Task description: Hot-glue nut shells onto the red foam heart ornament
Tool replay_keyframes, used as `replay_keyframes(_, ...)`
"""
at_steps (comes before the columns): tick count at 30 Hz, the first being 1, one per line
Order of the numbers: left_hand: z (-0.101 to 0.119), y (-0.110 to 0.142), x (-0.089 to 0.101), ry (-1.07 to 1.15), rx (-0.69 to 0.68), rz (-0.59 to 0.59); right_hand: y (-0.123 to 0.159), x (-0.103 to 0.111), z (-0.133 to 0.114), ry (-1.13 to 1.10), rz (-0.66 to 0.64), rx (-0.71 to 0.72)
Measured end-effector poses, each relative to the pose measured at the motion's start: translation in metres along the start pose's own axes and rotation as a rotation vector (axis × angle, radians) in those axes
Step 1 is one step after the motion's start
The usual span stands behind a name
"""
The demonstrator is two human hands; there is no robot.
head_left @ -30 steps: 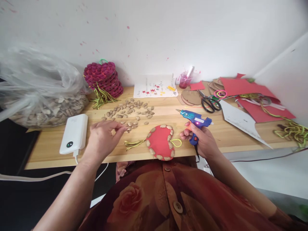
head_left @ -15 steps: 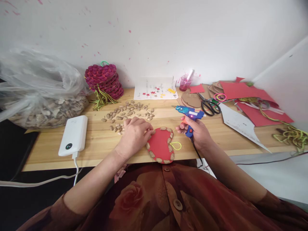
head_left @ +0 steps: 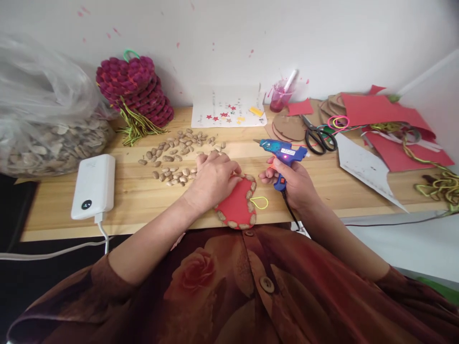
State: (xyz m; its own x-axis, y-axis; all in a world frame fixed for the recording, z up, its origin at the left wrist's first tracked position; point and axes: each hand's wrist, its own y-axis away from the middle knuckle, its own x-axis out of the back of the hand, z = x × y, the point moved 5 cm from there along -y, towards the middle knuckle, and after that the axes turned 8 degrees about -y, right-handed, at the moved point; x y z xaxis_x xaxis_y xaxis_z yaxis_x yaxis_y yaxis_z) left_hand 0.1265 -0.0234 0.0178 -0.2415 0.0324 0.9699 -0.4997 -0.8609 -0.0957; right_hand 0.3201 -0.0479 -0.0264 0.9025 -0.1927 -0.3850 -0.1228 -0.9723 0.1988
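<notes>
A red heart-shaped card lies at the table's front edge, with peanuts in their shells along its rim. From its right side sticks out a yellow cord loop. My left hand is closed over the card's upper left edge, its fingertips on a peanut there that they mostly hide. To the right, my right hand grips a blue hot glue gun above the table, its nozzle pointing left and a small light lit. Loose peanuts are scattered beyond my left hand.
A white power bank with a cable and a plastic bag of shells are on the left. Behind stand purple stacked hearts and a paper sheet with stars. Scissors, a cup and red card scraps occupy the right.
The view has shifted, so things at the back appear larger and most sit higher. My left hand has moved slightly right along the heart's upper edge, and its fingertips now cover the peanut.
</notes>
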Motion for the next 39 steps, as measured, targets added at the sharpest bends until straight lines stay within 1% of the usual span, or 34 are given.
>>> replay_keyframes(3, -0.004, 0.001, 0.0, 0.008, 0.01, 0.025, 0.0, 0.0, 0.0, 0.002, -0.007, -0.003)
replay_keyframes(8, -0.016, 0.005, 0.006, 0.004, 0.057, 0.069, 0.001, 0.0, 0.0, 0.013, -0.017, -0.011)
replay_keyframes(14, -0.022, 0.007, 0.01, 0.003, 0.067, 0.072, 0.001, -0.001, 0.0, 0.002, -0.017, -0.025)
replay_keyframes(24, -0.027, -0.001, 0.007, -0.003, 0.061, 0.039, 0.002, -0.001, 0.0, -0.006, -0.014, -0.043)
replay_keyframes(29, -0.027, -0.002, 0.008, 0.001, 0.049, 0.02, 0.003, 0.0, 0.0, -0.007, -0.011, -0.046)
replay_keyframes(35, -0.021, -0.004, 0.004, 0.017, 0.026, -0.038, 0.003, 0.0, 0.001, -0.001, -0.004, -0.063)
replay_keyframes(39, -0.016, -0.007, -0.001, 0.026, -0.01, -0.027, 0.004, -0.001, 0.001, -0.002, 0.013, -0.063)
